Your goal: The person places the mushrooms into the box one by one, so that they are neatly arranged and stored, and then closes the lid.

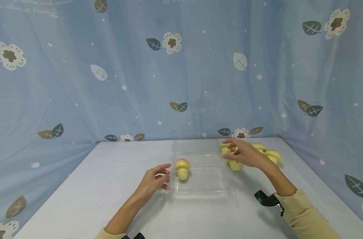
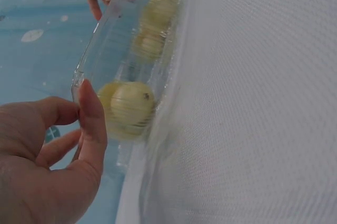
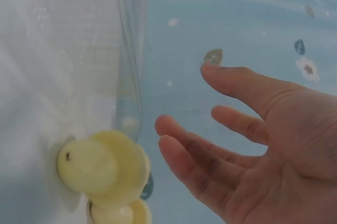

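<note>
A clear plastic box (image 1: 199, 177) lies on the table with its lid (image 1: 196, 146) folded back. One yellow mushroom-shaped piece (image 1: 182, 170), with a rounded cap and thick stem, sits at its left inside. My left hand (image 1: 154, 182) pinches the box's left rim between thumb and fingers, as the left wrist view shows. My right hand (image 1: 244, 153) is over a group of similar mushroom-shaped pieces (image 1: 235, 166) just right of the box. In the right wrist view its fingers (image 3: 192, 161) are spread and loosely bent, holding nothing, apart from the nearest piece (image 3: 97, 166).
More yellow mushroom-shaped pieces (image 1: 273, 156) lie at the table's back right, beyond the right hand. A white cloth covers the table (image 1: 109, 172). A blue patterned curtain (image 1: 133, 83) hangs behind it and along both sides.
</note>
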`<state>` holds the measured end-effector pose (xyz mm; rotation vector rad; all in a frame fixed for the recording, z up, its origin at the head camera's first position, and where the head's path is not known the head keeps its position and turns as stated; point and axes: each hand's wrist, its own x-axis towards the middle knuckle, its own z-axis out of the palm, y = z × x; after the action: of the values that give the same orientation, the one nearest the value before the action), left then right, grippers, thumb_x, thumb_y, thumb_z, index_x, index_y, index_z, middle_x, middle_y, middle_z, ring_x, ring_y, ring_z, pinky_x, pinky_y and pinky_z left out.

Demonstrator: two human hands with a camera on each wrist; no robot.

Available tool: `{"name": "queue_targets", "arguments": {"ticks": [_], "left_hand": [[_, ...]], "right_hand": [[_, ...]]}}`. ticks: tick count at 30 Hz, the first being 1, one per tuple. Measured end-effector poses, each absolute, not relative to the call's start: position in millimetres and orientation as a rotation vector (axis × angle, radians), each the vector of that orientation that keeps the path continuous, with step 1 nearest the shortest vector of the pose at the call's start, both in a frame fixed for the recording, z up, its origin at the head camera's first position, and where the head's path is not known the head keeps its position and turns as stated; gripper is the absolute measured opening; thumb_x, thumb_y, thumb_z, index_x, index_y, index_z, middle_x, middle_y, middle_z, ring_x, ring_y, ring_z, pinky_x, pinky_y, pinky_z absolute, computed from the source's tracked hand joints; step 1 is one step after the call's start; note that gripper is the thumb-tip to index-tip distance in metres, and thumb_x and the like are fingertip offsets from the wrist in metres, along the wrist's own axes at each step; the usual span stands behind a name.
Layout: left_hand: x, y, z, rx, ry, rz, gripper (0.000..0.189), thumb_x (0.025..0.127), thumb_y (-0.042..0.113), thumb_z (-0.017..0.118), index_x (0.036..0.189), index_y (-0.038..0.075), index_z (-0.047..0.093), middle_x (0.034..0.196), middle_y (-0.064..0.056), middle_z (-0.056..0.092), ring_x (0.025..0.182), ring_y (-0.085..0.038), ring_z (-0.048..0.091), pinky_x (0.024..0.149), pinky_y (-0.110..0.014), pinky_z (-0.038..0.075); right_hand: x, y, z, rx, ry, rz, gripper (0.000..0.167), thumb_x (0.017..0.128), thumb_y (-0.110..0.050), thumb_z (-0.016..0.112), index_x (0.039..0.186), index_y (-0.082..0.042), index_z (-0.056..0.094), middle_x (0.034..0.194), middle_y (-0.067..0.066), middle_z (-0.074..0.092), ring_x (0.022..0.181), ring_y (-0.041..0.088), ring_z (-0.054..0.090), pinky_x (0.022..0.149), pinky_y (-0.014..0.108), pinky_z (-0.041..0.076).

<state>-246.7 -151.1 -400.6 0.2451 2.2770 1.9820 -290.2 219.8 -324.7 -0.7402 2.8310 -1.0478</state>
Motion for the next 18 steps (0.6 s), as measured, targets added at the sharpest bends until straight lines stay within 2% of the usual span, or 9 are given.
{"name": "queue_targets", "arguments": {"ticks": [5,18], "left_hand": [[-244.9,-151.9,-399.9,0.247,2.276,1.980,0.045,0.094,0.004,0.061,0.139,0.002,0.052,0.109,-0.014,0.054,0.086,-0.025,0.060,0.064,-0.029,0.061],[-245.4,-152.9,-399.4,0.252,2.301,1.969,0.044,0.095,0.005,0.061,0.138,0.004,0.053,0.110,-0.014,0.054,0.089,-0.027,0.060,0.064,-0.029,0.061]], "right_hand": [[-291.4,230.2,-327.7,-0.697,2.794,-1.085,0.062,0.094,-0.032,0.067,0.145,-0.009,0.041,0.136,0.029,0.050,0.104,0.034,0.068,0.074,0.038,0.061],[-301.7,252.8,-336.5,-0.609,2.838,-1.054,0.062,0.095,-0.033,0.066,0.146,-0.010,0.040,0.139,0.033,0.047,0.109,0.041,0.064,0.073,0.042,0.061]]}}
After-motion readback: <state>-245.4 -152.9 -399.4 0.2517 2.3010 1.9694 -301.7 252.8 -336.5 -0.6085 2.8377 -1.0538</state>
